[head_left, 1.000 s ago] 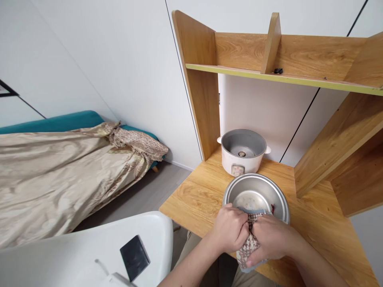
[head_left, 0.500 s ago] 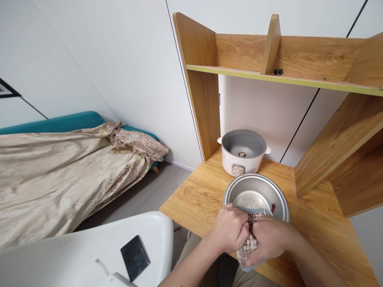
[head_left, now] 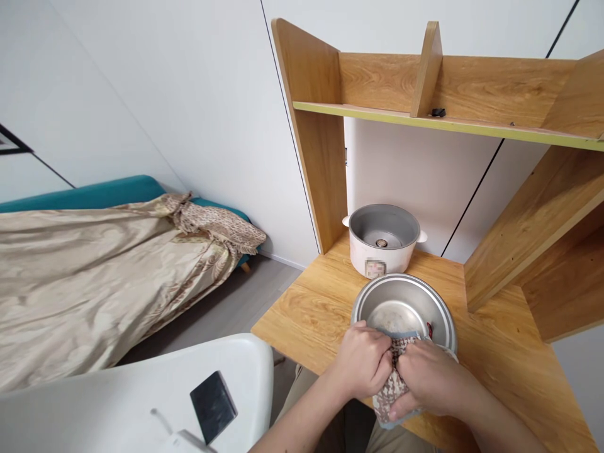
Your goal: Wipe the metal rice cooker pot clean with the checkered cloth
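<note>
Both my hands are closed on a small patterned cloth [head_left: 391, 385] with a light blue edge, held at the near rim of a metal inner pot [head_left: 404, 304] on the wooden desk [head_left: 302, 308]. My left hand [head_left: 363, 362] grips the cloth's left side in a fist. My right hand [head_left: 429, 380] grips its right side, knuckles touching the left hand. The cloth hangs down between them over the desk's front edge. Behind the pot stands a white rice cooker body [head_left: 383, 240], open with no pot inside.
A wooden shelf unit [head_left: 425, 113] rises over the desk, with a small black object [head_left: 438, 112] on it. A white chair [head_left: 141, 396] at lower left carries a dark phone [head_left: 213, 406]. A bed with a beige cover [head_left: 94, 270] lies to the left.
My right hand has shifted slightly on the cloth; everything else stays as it was.
</note>
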{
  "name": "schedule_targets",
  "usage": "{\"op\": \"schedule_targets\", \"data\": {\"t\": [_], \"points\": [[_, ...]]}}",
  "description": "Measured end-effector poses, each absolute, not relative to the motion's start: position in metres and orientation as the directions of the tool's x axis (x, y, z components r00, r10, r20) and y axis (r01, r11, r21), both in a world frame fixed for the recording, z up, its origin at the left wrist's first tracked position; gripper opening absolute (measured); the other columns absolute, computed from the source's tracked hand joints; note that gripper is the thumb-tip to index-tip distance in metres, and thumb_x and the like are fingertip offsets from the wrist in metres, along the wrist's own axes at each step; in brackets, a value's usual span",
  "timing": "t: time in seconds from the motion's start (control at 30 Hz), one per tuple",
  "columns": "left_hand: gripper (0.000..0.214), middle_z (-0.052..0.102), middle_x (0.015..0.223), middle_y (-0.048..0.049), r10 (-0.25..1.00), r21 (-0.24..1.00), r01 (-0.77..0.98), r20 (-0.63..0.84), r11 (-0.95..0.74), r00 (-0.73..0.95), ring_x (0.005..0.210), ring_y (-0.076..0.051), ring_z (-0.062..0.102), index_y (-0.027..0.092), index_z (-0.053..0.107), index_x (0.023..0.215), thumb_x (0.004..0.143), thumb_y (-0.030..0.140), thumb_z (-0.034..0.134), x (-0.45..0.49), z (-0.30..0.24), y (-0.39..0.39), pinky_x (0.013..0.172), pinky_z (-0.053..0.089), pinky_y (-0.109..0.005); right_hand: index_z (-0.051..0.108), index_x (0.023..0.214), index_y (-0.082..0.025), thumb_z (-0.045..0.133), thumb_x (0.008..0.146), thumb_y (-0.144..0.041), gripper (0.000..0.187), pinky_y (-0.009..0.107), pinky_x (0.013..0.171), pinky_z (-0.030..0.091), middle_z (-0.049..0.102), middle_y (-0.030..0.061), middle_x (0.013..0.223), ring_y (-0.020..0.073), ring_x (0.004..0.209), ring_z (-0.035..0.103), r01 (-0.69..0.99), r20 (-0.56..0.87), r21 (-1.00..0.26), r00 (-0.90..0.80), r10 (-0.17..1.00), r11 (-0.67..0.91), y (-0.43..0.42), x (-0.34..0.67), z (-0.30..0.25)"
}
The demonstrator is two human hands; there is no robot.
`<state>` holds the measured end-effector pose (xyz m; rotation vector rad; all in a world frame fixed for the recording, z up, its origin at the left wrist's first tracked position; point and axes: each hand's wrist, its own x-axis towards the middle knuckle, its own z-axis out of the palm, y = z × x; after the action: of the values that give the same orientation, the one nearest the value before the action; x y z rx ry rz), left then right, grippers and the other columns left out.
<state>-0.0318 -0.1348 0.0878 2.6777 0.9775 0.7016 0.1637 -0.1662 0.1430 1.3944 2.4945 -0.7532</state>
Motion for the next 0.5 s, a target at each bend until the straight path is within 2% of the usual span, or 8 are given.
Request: {"op": "schedule_targets", "data": {"t": [0.23, 0.33, 0.5], "points": [[0.020, 0.062, 0.065, -0.0035, 0.650, 0.337, 0.556, 0.353, -0.760, 0.673, 0.056, -0.020, 0.049, 0.025, 0.047, 0.072, 0.089, 0.028, 0.057, -0.033, 0.085, -0.134, 0.068, 0.034, -0.042, 0.090, 0.124, -0.022, 0.089, 0.082, -0.072, 0.065, 0.047, 0.102, 0.058, 0.089, 0.0164, 0.129, 0.0429, 0.120, 0.081, 0.829, -0.474, -0.385, -0.554, 0.684, 0.405, -0.159, 0.163, 0.153], [0.020, 0.062, 0.065, -0.0035, 0.653, 0.336, 0.561, 0.349, -0.757, 0.672, 0.057, -0.021, 0.050, 0.025, 0.047, 0.071, 0.089, 0.027, 0.057, -0.033, 0.085, -0.135, 0.069, 0.034, -0.042, 0.091, 0.123, -0.023, 0.087, 0.083, -0.071, 0.063, 0.044, 0.101, 0.059, 0.089, 0.0146, 0.127, 0.0407, 0.120, 0.081, 0.827, -0.528, -0.378, -0.562, 0.636, 0.417, -0.155, 0.163, 0.154], [0.021, 0.062, 0.066, -0.0037, 0.654, 0.335, 0.562, 0.347, -0.756, 0.673, 0.057, -0.020, 0.049, 0.025, 0.047, 0.071, 0.089, 0.028, 0.057, -0.033, 0.085, -0.134, 0.069, 0.033, -0.042, 0.090, 0.124, -0.021, 0.090, 0.084, -0.066, 0.060, 0.042, 0.103, 0.059, 0.089, 0.0155, 0.126, 0.0395, 0.119, 0.081, 0.821, -0.493, -0.362, -0.570, 0.657, 0.441, -0.158, 0.164, 0.153]]}}
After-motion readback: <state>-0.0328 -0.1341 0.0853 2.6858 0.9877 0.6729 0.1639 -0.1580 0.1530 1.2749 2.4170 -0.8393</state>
